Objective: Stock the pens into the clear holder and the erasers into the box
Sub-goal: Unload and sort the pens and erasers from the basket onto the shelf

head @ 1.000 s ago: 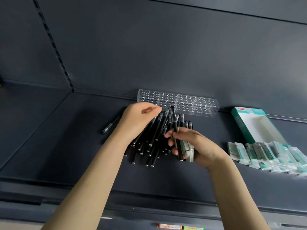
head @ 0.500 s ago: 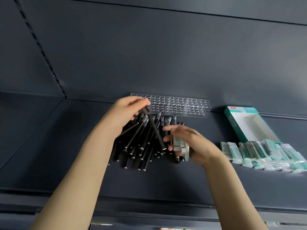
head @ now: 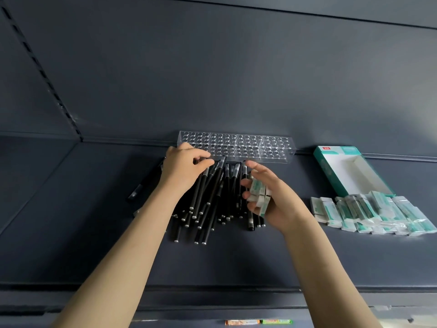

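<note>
A pile of black pens (head: 212,204) lies on the dark shelf in front of the clear holder (head: 248,147), whose many holes stand empty against the back wall. My left hand (head: 184,166) pinches the top ends of a few pens at the pile's upper left. My right hand (head: 267,195) holds a small stack of wrapped erasers (head: 259,194) beside the pile, index finger stretched toward the holder. More erasers (head: 369,214) lie in a heap at the right, below the open teal and white box (head: 354,171).
A single black pen (head: 142,185) lies apart to the left of the pile. The shelf's front lip (head: 212,290) runs across below my forearms. A slotted upright (head: 47,74) rises along the left back panel.
My left hand has come down from holding one pen lifted to pinching pen tops in the pile. My right hand still holds the erasers and has spread its fingers.
</note>
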A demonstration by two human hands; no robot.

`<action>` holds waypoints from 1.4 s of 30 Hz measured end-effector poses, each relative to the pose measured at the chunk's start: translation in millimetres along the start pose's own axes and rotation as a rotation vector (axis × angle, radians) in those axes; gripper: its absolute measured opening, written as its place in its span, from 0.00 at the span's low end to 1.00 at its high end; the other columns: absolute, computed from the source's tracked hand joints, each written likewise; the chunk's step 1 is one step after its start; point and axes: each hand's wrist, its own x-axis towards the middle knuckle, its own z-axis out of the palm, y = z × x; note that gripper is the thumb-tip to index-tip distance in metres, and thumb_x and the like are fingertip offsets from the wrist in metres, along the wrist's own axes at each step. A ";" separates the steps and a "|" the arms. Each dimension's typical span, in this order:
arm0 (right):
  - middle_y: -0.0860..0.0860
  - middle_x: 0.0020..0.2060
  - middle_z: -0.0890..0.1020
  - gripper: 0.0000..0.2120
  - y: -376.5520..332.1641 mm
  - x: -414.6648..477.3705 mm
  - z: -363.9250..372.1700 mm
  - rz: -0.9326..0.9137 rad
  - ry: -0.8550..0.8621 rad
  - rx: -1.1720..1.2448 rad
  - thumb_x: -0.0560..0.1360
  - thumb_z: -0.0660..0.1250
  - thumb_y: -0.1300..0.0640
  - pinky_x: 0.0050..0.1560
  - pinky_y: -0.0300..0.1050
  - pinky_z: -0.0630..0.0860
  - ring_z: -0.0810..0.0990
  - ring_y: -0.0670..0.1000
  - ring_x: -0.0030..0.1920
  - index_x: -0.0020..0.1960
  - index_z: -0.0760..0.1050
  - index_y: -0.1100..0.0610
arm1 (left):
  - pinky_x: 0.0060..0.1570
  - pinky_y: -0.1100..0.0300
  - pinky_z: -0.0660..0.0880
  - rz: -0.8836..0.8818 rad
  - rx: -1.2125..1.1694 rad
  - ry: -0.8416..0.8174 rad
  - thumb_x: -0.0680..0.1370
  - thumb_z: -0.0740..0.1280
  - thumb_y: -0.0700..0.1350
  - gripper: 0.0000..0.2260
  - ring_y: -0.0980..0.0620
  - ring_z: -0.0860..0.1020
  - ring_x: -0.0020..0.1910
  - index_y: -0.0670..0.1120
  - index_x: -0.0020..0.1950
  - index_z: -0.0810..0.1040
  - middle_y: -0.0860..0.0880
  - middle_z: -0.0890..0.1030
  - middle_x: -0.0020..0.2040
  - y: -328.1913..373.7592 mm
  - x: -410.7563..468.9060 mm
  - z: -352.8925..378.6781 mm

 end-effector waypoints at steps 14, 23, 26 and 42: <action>0.59 0.59 0.79 0.09 16.5 -7.8 -2.9 -0.098 0.001 0.720 0.81 0.59 0.54 0.59 0.52 0.75 0.81 0.57 0.58 0.58 0.73 0.55 | 0.51 0.62 0.70 0.479 -0.140 -0.049 0.72 0.68 0.59 0.14 0.55 0.74 0.47 0.52 0.51 0.83 0.58 0.77 0.44 61.9 -75.9 11.1; 0.57 0.51 0.81 0.14 4.1 -38.8 -39.6 -0.225 -0.005 0.694 0.59 0.79 0.55 0.67 0.49 0.70 0.80 0.55 0.55 0.44 0.84 0.55 | 0.51 0.64 0.67 0.576 -0.065 -0.088 0.71 0.65 0.59 0.18 0.53 0.73 0.47 0.52 0.54 0.83 0.56 0.79 0.48 103.0 -86.5 58.4; 0.55 0.47 0.79 0.03 -8.5 -50.9 -64.8 -0.253 0.010 0.665 0.70 0.70 0.56 0.62 0.47 0.71 0.78 0.53 0.50 0.41 0.82 0.54 | 0.50 0.58 0.71 0.601 -0.044 -0.049 0.72 0.64 0.54 0.15 0.50 0.73 0.45 0.49 0.53 0.82 0.55 0.80 0.48 127.7 -91.4 79.2; 0.60 0.49 0.82 0.10 -72.2 -99.0 -259.9 -0.333 0.165 0.478 0.81 0.54 0.64 0.62 0.54 0.73 0.80 0.57 0.50 0.56 0.72 0.58 | 0.37 0.75 0.65 0.282 -0.327 0.162 0.72 0.69 0.47 0.05 0.62 0.71 0.35 0.48 0.46 0.79 0.61 0.74 0.35 269.0 -134.0 208.4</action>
